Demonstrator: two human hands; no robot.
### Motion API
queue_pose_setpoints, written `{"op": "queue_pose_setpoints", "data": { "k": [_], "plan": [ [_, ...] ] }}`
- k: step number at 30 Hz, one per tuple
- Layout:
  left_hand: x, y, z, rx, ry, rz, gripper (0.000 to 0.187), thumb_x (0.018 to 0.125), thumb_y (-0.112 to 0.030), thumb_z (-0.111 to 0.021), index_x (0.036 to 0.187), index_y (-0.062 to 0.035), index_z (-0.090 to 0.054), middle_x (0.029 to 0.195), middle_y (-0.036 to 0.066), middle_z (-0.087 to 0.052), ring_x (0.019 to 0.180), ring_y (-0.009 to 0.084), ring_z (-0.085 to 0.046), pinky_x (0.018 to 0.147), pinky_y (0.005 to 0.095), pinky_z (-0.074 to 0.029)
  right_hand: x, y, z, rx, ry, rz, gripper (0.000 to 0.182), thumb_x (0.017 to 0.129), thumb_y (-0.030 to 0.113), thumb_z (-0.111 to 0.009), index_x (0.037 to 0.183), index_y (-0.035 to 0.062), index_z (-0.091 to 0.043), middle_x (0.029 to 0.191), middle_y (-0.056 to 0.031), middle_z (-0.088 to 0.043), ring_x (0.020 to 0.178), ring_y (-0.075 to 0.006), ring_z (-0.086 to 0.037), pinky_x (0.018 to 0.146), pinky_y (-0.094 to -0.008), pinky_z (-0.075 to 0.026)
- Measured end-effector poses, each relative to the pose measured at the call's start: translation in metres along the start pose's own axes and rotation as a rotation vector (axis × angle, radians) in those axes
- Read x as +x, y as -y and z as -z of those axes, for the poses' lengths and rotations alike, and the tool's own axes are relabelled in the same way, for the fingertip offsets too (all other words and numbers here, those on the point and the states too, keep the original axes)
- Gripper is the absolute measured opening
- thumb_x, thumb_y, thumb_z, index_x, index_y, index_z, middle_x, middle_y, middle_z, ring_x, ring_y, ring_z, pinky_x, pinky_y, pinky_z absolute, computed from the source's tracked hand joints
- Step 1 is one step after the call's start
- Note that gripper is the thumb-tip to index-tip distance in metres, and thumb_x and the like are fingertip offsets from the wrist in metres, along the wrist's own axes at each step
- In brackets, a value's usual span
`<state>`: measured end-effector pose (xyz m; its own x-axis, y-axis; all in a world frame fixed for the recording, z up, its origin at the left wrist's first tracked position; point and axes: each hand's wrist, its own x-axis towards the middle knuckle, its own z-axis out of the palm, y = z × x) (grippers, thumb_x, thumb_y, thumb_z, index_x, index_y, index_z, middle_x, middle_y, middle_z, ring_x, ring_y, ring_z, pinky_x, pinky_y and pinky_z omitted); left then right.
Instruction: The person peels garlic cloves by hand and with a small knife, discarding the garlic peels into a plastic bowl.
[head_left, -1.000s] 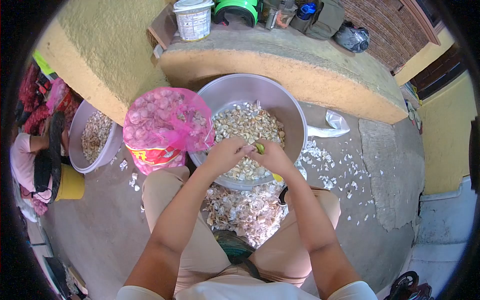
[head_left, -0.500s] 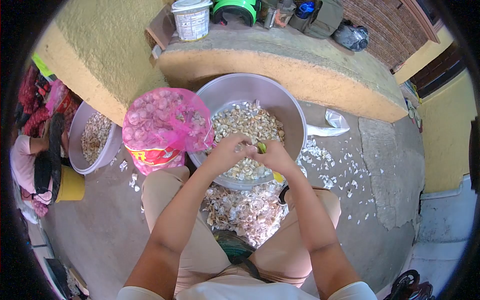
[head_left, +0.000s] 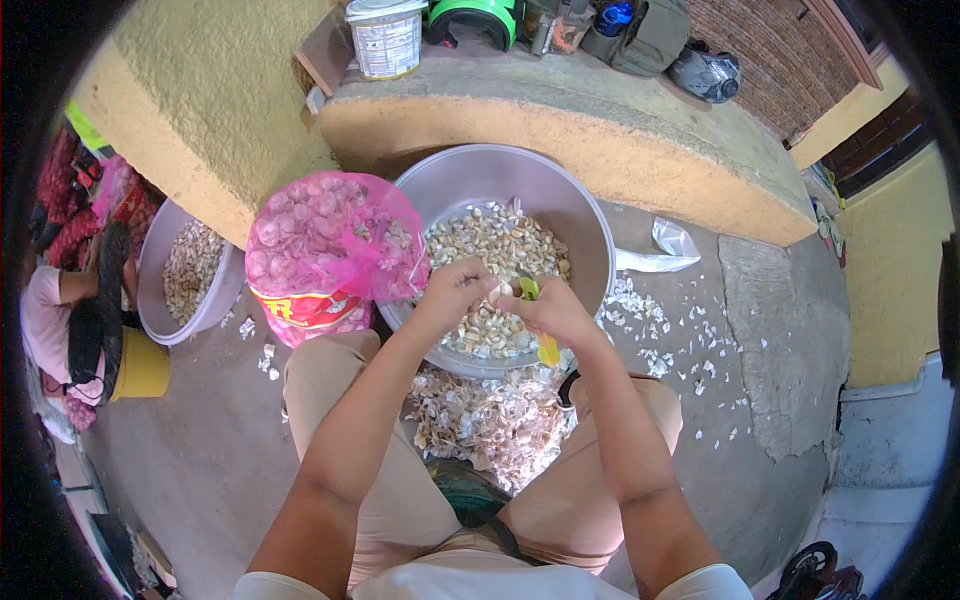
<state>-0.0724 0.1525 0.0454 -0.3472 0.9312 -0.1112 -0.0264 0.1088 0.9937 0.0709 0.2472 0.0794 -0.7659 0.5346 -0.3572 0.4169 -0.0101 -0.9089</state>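
Over a large grey-lilac tub (head_left: 592,215) of peeled garlic cloves (head_left: 490,240), both my hands work close together. My left hand (head_left: 452,295) is closed with its fingertips pinching a pale garlic clove (head_left: 503,290). Closed around a small yellow-handled knife (head_left: 547,350) is my right hand (head_left: 556,315); the handle's yellow end sticks out below the fist and a yellow-green part shows above it. The blade is hard to make out. A pink mesh sack of garlic (head_left: 310,240) stands against the tub's left side, its top loosely gathered.
Garlic skins (head_left: 490,425) lie heaped between my legs, with more scattered on the floor at right. A concrete ledge (head_left: 560,130) runs behind the tub, holding a white bucket (head_left: 388,40). At left, another person (head_left: 65,320) sits near a second tub (head_left: 215,305) of cloves.
My hands have shifted slightly and turned, with the fingertips a little farther apart. More of the yellow knife handle shows below my right hand, and the pale clove is clearer between my fingers.
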Motion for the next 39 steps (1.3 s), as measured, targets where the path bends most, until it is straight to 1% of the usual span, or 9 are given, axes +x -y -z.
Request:
{"op": "queue_pose_setpoints", "data": {
  "k": [4,9,16,19,22,25,28,37,39],
  "plan": [
    [0.000,0.001,-0.001,-0.163,-0.007,0.169,0.013,0.080,-0.015,-0.055,0.073,-0.0035,-0.054,0.058,0.001,-0.050,0.046,0.0062,-0.045,0.038,0.0209,-0.035,0.005,-0.008,-0.002,-0.100,-0.043,-0.001,0.027,0.071,0.026,-0.067,0.072,0.0007,-0.057,0.048,-0.0005,-0.045,0.040,-0.0073,-0.041,0.038,-0.0243,-0.031],
    [0.005,0.014,-0.009,-0.032,-0.123,0.124,0.014,0.080,-0.015,-0.055,0.074,-0.0021,-0.054,0.050,0.001,-0.047,0.039,0.0071,-0.043,0.035,0.0230,-0.035,0.009,-0.016,-0.013,-0.106,-0.184,0.055,0.028,0.072,0.027,-0.064,0.073,-0.0002,-0.059,0.048,-0.0033,-0.048,0.039,-0.0105,-0.045,0.039,-0.0274,-0.037],
    [0.005,0.012,-0.008,-0.005,-0.183,0.150,0.015,0.080,-0.016,-0.055,0.078,-0.0018,-0.056,0.049,0.004,-0.049,0.038,0.0093,-0.046,0.035,0.0240,-0.036,0.005,-0.009,-0.019,0.369,-0.128,0.055,0.030,0.077,0.021,-0.060,0.098,0.0013,-0.053,0.064,-0.0033,-0.052,0.041,-0.0074,-0.039,0.036,-0.0231,-0.033],
    [0.002,0.008,-0.009,0.076,-0.246,0.121,0.015,0.080,-0.016,-0.055,0.079,-0.0010,-0.056,0.051,0.005,-0.051,0.039,0.0100,-0.048,0.035,0.0249,-0.037,0.009,-0.012,-0.025,0.581,-0.097,-0.082,0.034,0.078,0.025,-0.059,0.101,0.0019,-0.049,0.067,-0.0040,-0.052,0.041,-0.0065,-0.034,0.036,-0.0226,-0.031],
    [0.004,0.022,-0.009,0.318,-0.323,-0.195,0.016,0.079,-0.016,-0.056,0.079,-0.0003,-0.056,0.054,0.006,-0.053,0.040,0.0097,-0.048,0.036,0.0249,-0.038,0.009,-0.007,-0.026,0.557,-0.073,-0.199,0.033,0.079,0.027,-0.058,0.098,0.0014,-0.049,0.067,-0.0058,-0.053,0.041,-0.0061,-0.032,0.036,-0.0224,-0.030],
    [0.007,0.032,-0.013,0.155,-0.288,-0.190,0.016,0.079,-0.016,-0.056,0.079,-0.0002,-0.056,0.056,0.007,-0.053,0.040,0.0098,-0.048,0.037,0.0255,-0.038,0.014,-0.016,-0.022,0.629,0.034,-0.224,0.031,0.080,0.026,-0.057,0.094,0.0003,-0.048,0.070,-0.0081,-0.054,0.040,-0.0057,-0.032,0.036,-0.0218,-0.030],
    [0.005,0.018,-0.014,-0.009,-0.287,0.073,0.016,0.080,-0.016,-0.055,0.079,0.0000,-0.056,0.054,0.007,-0.053,0.040,0.0098,-0.047,0.038,0.0267,-0.039,0.016,-0.019,-0.019,0.728,0.071,-0.193,0.027,0.080,0.022,-0.054,0.094,-0.0003,-0.047,0.072,-0.0102,-0.055,0.040,-0.0055,-0.031,0.036,-0.0211,-0.030],
    [0.010,0.019,0.012,0.194,-0.451,0.167,0.020,0.079,-0.019,-0.055,0.081,0.0008,-0.058,0.054,0.012,-0.054,0.043,0.0168,-0.053,0.042,0.0305,-0.042,0.012,-0.016,-0.001,1.046,0.175,-0.119,0.033,0.081,0.016,-0.036,0.108,-0.0021,-0.042,0.079,-0.0105,-0.054,0.038,-0.0029,-0.028,0.036,-0.0176,-0.029],
    [0.005,0.025,0.013,0.499,-0.176,0.132,0.021,0.075,-0.019,-0.056,0.079,0.0011,-0.059,0.058,0.014,-0.056,0.050,0.0216,-0.056,0.048,0.0333,-0.043,0.014,-0.020,0.005,1.090,0.188,-0.085,0.034,0.082,0.017,-0.036,0.110,-0.0020,-0.041,0.083,-0.0114,-0.053,0.038,-0.0029,-0.028,0.037,-0.0173,-0.029]
  ]
}}
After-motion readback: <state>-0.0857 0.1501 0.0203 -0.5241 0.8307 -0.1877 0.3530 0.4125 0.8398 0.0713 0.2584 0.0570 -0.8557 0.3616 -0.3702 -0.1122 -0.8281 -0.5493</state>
